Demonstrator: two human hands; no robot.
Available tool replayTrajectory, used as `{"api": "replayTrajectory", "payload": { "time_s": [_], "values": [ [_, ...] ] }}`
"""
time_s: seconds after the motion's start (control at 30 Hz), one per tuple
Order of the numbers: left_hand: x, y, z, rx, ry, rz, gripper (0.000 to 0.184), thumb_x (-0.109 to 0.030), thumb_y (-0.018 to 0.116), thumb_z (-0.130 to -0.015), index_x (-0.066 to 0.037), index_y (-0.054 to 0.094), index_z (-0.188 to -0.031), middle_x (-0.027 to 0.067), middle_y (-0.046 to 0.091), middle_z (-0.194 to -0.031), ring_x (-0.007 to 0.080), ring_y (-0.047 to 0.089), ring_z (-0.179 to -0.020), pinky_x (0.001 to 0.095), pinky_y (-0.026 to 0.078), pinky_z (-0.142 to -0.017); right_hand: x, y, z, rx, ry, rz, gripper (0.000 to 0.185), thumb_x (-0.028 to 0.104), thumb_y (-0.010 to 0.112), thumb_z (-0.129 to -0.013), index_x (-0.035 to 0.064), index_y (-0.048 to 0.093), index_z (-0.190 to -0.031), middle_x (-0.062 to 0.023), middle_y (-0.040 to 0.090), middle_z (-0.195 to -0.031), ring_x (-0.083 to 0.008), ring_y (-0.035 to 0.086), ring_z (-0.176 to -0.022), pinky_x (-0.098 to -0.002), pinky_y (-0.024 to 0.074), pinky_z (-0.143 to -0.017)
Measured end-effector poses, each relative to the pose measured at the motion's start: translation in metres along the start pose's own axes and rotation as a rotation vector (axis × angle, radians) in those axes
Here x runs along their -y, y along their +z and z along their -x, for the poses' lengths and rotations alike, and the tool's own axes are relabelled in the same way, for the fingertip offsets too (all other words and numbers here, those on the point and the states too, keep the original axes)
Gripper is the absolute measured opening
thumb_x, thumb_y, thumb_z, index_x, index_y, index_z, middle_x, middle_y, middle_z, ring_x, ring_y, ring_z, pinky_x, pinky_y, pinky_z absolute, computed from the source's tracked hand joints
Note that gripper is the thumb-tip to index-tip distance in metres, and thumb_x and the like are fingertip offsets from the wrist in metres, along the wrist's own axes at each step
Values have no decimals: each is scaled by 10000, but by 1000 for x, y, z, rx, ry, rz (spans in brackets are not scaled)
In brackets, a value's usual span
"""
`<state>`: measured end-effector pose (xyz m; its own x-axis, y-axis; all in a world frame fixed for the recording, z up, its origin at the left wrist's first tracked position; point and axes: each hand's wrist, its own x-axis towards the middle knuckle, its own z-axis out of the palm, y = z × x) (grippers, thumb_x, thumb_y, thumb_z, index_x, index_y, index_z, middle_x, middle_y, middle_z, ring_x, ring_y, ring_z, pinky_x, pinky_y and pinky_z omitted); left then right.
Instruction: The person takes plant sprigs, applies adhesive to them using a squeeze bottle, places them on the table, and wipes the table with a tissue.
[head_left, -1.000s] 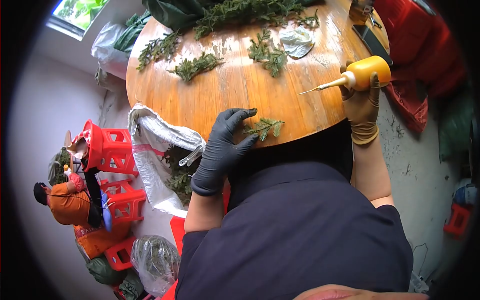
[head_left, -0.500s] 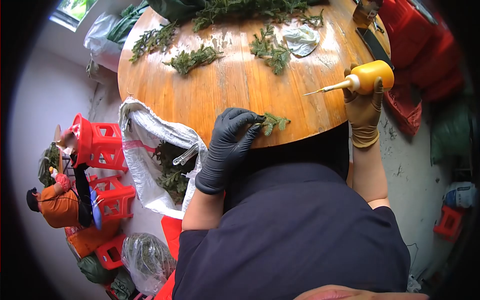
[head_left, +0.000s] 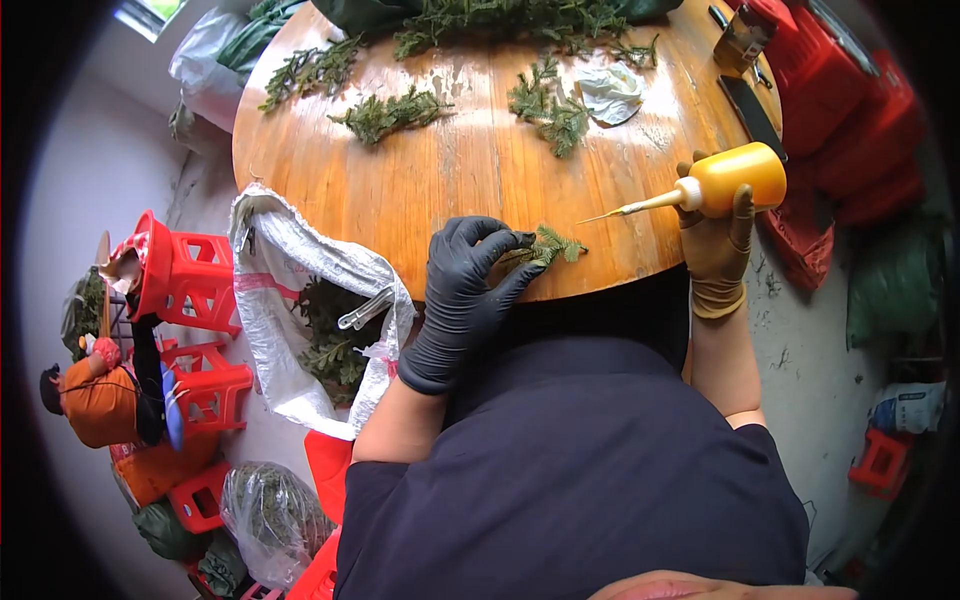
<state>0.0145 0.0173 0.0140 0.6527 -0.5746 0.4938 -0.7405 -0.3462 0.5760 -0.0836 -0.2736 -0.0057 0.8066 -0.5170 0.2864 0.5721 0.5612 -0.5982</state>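
Note:
Near the front edge of the round wooden table (head_left: 400,190), my left hand (head_left: 468,290), in a black glove, has thumb and fingers closed on a small green sprig (head_left: 560,246). The sprig points right. My right hand (head_left: 717,240), in a tan glove, is wrapped round a yellow squeeze bottle (head_left: 745,178). The bottle lies nearly level, and its thin tip points left, just above and right of the sprig. Further back on the table are a loose sprig (head_left: 390,115), another branch (head_left: 550,108) and a crumpled white wrapper (head_left: 612,93).
A white sack (head_left: 290,350) of greenery with a metal clip hangs at the table's left front. A phone (head_left: 750,115) and a brown jar (head_left: 743,40) stand at the right edge. A co-worker (head_left: 100,405) sits far left by red stools (head_left: 205,285). Red bags (head_left: 850,120) lie right.
My left hand has closed on the sprig and tilted it up slightly. The bottle in my right hand has moved down, its tip now nearer the sprig.

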Motion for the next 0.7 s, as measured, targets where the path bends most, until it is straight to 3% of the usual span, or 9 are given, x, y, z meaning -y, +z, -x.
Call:
{"api": "replayTrajectory", "payload": {
  "time_s": [0.13,0.23,0.3,0.7],
  "values": [
    [0,2,1,34,2,-78,301,-230,835,-714,-112,737,-974,42,649,-934,268,593,-928,396,434,-816,-8,22,10,-16,-23,182,505,350,655,-955,52,505,-1336,-166,599,-1271,-308,626,-1135,-453,541,-940],
    [-2,1,1,51,-22,-81,301,-235,832,-717,-111,737,-974,42,652,-929,269,592,-920,399,427,-814,-11,32,12,83,-66,291,489,340,645,-962,48,504,-1328,-161,603,-1243,-311,629,-1120,-453,540,-937],
    [-3,1,0,54,-20,-80,301,-233,831,-718,-110,736,-975,41,653,-925,268,591,-915,399,426,-809,-12,35,11,197,-66,432,574,386,645,-954,47,452,-1375,-166,584,-1283,-325,609,-1162,-480,481,-1014],
    [-3,1,-1,51,-11,-92,289,-225,831,-718,-96,731,-957,49,658,-912,275,594,-898,399,430,-800,-21,36,13,284,-53,616,547,344,638,-966,12,435,-1351,-157,569,-1247,-324,611,-1145,-507,490,-1004]
  ]
}}
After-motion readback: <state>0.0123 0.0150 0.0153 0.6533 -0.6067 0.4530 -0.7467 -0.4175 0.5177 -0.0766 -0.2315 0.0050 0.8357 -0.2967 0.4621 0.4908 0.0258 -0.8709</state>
